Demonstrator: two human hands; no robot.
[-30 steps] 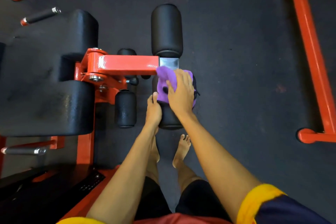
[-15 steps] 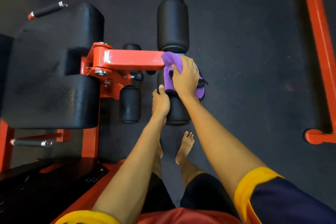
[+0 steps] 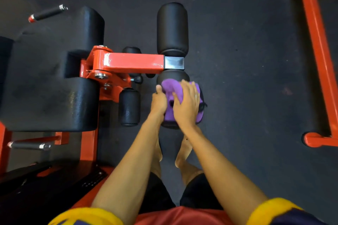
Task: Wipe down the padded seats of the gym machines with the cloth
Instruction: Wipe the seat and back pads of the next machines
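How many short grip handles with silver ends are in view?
2. One short grip handle is at upper left; the other is at lower left, beside the orange upright. More may be hidden.

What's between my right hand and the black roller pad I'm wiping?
A crumpled purple cloth lies between the right hand and the near black padded roller; the hand presses it onto the pad. The head view shows this.

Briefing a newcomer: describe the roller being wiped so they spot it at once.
Find the orange arm in mid-frame. Its steel tip splits two big black rollers. Take the near roller, not the far roller: it alone has the purple cloth on it.
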